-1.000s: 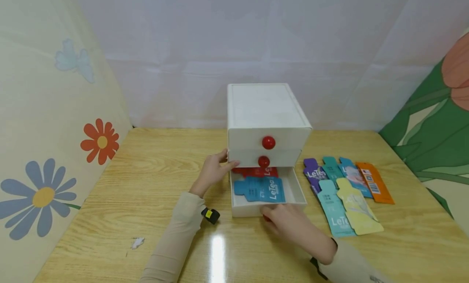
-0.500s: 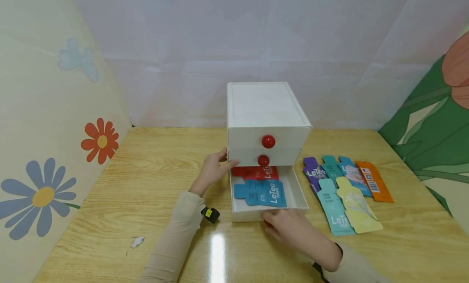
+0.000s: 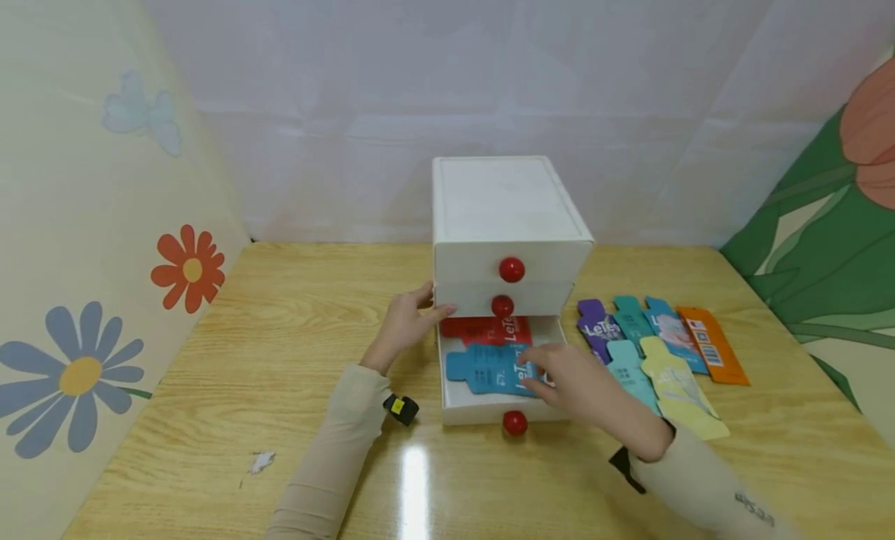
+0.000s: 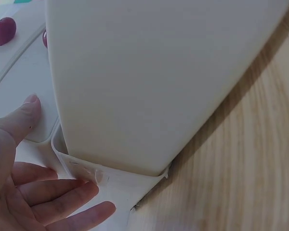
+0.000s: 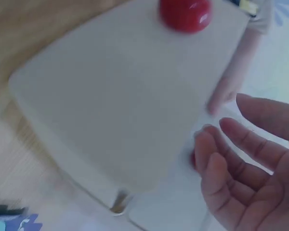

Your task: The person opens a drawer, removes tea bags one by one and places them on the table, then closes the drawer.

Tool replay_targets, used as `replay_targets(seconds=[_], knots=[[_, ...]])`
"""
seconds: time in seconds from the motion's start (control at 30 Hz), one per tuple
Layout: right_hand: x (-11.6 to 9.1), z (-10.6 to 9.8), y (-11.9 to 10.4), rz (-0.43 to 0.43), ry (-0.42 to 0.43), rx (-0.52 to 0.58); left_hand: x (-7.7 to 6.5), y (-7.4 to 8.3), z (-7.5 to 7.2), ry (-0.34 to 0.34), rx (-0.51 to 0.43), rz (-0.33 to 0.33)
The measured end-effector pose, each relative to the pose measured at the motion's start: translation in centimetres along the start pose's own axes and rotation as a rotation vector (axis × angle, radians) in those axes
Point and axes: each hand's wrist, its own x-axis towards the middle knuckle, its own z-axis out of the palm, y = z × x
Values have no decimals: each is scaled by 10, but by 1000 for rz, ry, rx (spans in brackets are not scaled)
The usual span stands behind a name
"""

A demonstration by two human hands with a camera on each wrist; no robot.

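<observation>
A white drawer cabinet (image 3: 510, 198) has its bottom drawer (image 3: 470, 412) pulled out. Inside lie a blue bottle-shaped packet (image 3: 485, 369) lettered LeTea and a red packet (image 3: 482, 330), partly under the drawers above. My left hand (image 3: 404, 326) touches the cabinet's left front corner, thumb on the middle drawer's front; the left wrist view shows the other fingers extended by the side edge. Above the right part of the open drawer, my right hand (image 3: 580, 381) is off the red knob (image 3: 514, 423). Its fingers are loosely bent and hold nothing; whether they touch the blue packet, I cannot tell.
Right of the cabinet lie several packets: purple (image 3: 597, 329), dark teal (image 3: 632, 316), blue and pink (image 3: 674, 330), orange (image 3: 715, 346), light teal (image 3: 629, 369) and yellow (image 3: 678, 381). A white curtain (image 3: 336, 136) hangs behind the wooden table (image 3: 315, 291).
The bottom drawer came out slightly further toward me. My right hand has let go of its knob and risen over the drawer. My left hand has stayed in place.
</observation>
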Motion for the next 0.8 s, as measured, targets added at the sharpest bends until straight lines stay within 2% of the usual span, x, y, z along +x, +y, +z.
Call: replay_targets(seconds=[0.2,0.3,0.8], knots=[[21,6,18,48,-149,-81,1,-1,0,-3,6,6],[30,11,27,61,-196,-99,2,-1,0,4,9,14],[48,32,46,86,-255,-144,2,-1,1,4,9,0]])
